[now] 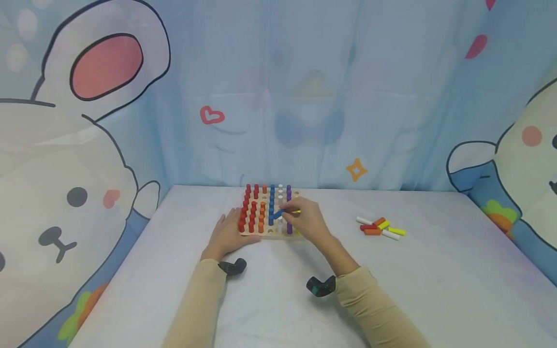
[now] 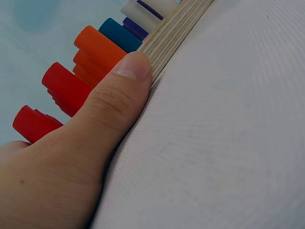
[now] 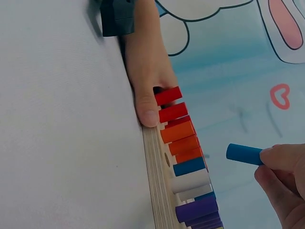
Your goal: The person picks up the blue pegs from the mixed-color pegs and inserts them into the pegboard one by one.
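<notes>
A wooden pegboard [image 1: 270, 237] stands toward the back of the table, with columns of red, orange, blue, white, purple and yellow pegs. My right hand [image 1: 306, 220] pinches a blue peg [image 3: 243, 153] between thumb and fingertips, tilted above the board near the blue column. In the right wrist view this peg is apart from the standing ones. My left hand [image 1: 226, 234] rests against the board's front left corner. Its thumb [image 2: 114, 90] lies along the layered front edge, beside red pegs [image 2: 66, 88] and an orange peg [image 2: 100, 47]. Part of the board's right side is hidden behind my right hand.
Right of the board, loose pegs lie in a small pile on the white cloth: white [image 1: 390, 235], yellow [image 1: 397, 231], orange [image 1: 372, 232] and red [image 1: 368, 226]. A printed blue curtain [image 1: 261, 135] hangs behind the table. Black devices [image 1: 321, 286] are worn on both wrists.
</notes>
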A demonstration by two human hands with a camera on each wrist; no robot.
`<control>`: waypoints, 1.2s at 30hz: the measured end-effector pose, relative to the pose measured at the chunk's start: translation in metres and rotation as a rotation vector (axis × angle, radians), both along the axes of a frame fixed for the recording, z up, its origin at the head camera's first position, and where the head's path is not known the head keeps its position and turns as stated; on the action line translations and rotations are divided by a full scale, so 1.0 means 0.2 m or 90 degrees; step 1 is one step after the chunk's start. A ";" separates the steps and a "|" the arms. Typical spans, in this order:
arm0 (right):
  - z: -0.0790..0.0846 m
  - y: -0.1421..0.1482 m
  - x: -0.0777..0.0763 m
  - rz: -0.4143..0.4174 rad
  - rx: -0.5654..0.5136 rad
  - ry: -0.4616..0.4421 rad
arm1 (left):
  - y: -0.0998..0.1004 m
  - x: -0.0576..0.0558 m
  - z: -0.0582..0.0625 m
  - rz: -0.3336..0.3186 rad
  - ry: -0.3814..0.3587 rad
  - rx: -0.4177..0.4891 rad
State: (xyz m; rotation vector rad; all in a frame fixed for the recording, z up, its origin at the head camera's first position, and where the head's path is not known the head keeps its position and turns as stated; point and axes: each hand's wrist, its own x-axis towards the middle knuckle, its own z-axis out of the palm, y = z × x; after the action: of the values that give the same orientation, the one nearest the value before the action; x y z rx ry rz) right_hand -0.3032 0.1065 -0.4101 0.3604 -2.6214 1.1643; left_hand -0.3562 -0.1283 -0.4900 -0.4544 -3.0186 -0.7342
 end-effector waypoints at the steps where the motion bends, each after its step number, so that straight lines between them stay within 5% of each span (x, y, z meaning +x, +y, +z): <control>1: 0.00 0.00 0.00 0.000 0.002 -0.003 | 0.00 0.00 0.00 0.000 -0.001 0.001; 11: -0.03 -0.05 0.00 0.008 0.067 0.056 | 0.00 0.00 0.00 0.003 -0.002 0.001; 36: -0.08 -0.13 -0.01 0.031 0.192 0.054 | 0.00 0.00 0.00 -0.006 0.008 0.006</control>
State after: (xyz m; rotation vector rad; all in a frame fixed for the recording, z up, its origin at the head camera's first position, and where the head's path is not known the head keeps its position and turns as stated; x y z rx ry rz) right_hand -0.3053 0.0809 -0.4268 0.5220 -2.7262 0.7463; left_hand -0.3557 -0.1292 -0.4892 -0.4723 -3.0014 -0.7433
